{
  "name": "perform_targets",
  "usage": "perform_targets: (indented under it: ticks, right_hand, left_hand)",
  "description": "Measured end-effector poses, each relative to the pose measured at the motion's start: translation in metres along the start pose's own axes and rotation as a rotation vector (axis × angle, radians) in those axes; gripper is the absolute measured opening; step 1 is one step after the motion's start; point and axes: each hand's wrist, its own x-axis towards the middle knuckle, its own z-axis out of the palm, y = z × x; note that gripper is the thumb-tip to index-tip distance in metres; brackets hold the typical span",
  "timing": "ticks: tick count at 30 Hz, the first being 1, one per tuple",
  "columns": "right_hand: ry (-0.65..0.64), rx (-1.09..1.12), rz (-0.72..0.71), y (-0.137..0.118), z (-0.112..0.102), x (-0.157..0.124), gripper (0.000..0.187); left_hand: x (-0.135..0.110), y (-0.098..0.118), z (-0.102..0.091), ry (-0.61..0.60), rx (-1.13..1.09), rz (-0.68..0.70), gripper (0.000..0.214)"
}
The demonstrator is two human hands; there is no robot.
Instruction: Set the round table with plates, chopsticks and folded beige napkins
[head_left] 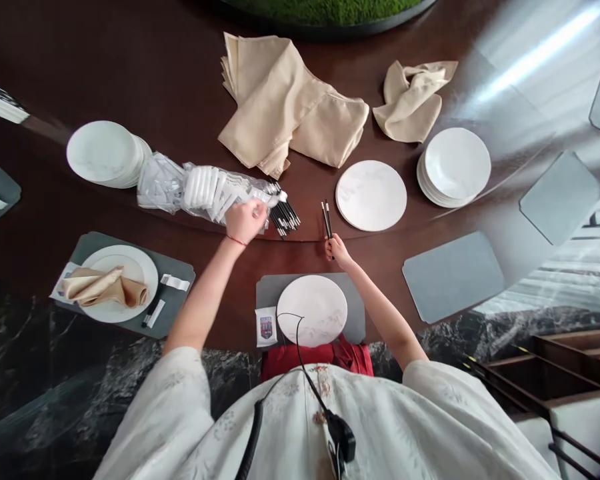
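My left hand (245, 221) rests on a clear plastic bag of white wrapped items (205, 193), with its fingers at a loose bundle of black chopsticks (284, 219). I cannot tell whether those fingers grip anything. My right hand (337, 252) stands on the dark wooden table (380, 250) and holds a pair of black chopsticks (327, 220) upright. Just in front of my hands lies a white plate (311, 311) on a grey placemat (269, 290).
Stacks of white plates (100, 153) (455, 163) and beige napkins (290, 100) lie ahead. A single white plate (371, 195) sits beyond my right hand. To the left is a place setting with a folded napkin (103, 288); grey placemats (453, 277) lie right.
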Motion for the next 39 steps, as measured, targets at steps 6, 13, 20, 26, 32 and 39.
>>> perform_targets:
  ticks: [6, 13, 20, 26, 32, 39]
  right_hand:
    - [-0.013, 0.597, 0.184, 0.073, -0.022, -0.119, 0.036]
    - [0.141, 0.464, 0.328, 0.156, -0.042, -0.189, 0.045]
    - [0.067, 0.383, 0.346, 0.175, -0.041, -0.193, 0.042]
    - [0.231, -0.021, 0.23, 0.182, -0.046, -0.187, 0.034]
    - [0.34, -0.571, 0.089, 0.206, -0.071, -0.145, 0.03]
    - [0.286, -0.691, 0.109, 0.218, -0.063, -0.105, 0.035]
  left_hand:
    - [-0.162, 0.113, 0.11, -0.412, -0.106, 0.174, 0.016]
    - [-0.258, 0.163, 0.165, -0.623, -0.08, 0.351, 0.022]
    - [-0.28, 0.17, 0.19, -0.453, -0.316, 0.21, 0.025]
    - [-0.294, 0.173, 0.189, -0.306, -0.453, 0.044, 0.029]
    - [-0.36, 0.13, 0.189, -0.585, -0.643, -0.581, 0.011]
    - [-0.423, 0.096, 0.192, -0.705, -0.948, -1.408, 0.031]
